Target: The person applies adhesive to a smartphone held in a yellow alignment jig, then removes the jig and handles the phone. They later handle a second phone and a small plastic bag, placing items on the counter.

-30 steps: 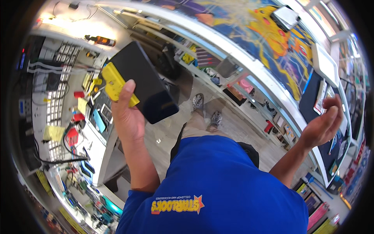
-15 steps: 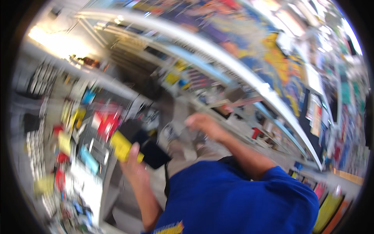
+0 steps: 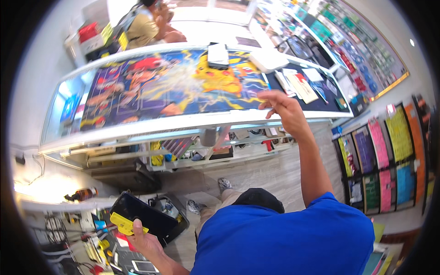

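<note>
Left hand (image 3: pixel 146 243) pinches one dark tablet (image 3: pixel 147 214), one yellow slip (image 3: pixel 122 223); right hand (image 3: pixel 287 112) loosely open, empty.

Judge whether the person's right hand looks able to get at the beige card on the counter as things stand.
Probably yes: the right hand looks empty, held up by the counter, and nothing visibly blocks its way to the beige card.

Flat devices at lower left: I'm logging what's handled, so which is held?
The dark tablet-like device, in the left hand with a yellow strip along one edge; the white-framed device lies apart, in neither hand.
</note>
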Tool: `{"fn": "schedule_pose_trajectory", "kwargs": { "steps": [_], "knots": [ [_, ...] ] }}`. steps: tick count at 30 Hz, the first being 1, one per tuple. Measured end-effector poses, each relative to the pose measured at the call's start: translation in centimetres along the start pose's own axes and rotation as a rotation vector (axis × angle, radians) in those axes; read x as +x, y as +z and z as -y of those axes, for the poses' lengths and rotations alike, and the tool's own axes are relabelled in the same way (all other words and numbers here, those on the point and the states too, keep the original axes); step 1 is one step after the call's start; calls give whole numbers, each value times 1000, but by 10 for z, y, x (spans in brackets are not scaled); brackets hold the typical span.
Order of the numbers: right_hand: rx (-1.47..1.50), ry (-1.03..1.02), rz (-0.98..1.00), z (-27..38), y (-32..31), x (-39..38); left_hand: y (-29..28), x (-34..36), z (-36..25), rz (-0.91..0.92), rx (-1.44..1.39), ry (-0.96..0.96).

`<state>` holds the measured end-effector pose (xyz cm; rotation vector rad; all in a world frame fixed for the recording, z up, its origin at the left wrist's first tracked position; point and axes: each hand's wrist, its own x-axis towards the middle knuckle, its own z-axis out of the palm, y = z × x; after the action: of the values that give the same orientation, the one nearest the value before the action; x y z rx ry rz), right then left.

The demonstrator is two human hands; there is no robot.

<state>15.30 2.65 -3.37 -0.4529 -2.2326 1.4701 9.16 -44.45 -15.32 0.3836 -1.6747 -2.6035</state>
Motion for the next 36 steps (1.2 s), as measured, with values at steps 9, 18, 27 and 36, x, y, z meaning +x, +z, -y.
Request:
{"fn": "schedule_pose_trajectory", "kwargs": {
  "steps": [9,18,27,36],
  "knots": [
    [459,-264,-112,-5,-55,-37,84,35,-6,97,-149,-26],
    [358,667,1107,-88,170,-17,87,-22,22,-321,-5,137],
    [-73,748,876,-388,388,-48,29,-85,137,-728,78,-223],
    [-846,-175,365,-489,571,44,-26,-126,196,-750,180,-489]
  ]
}}
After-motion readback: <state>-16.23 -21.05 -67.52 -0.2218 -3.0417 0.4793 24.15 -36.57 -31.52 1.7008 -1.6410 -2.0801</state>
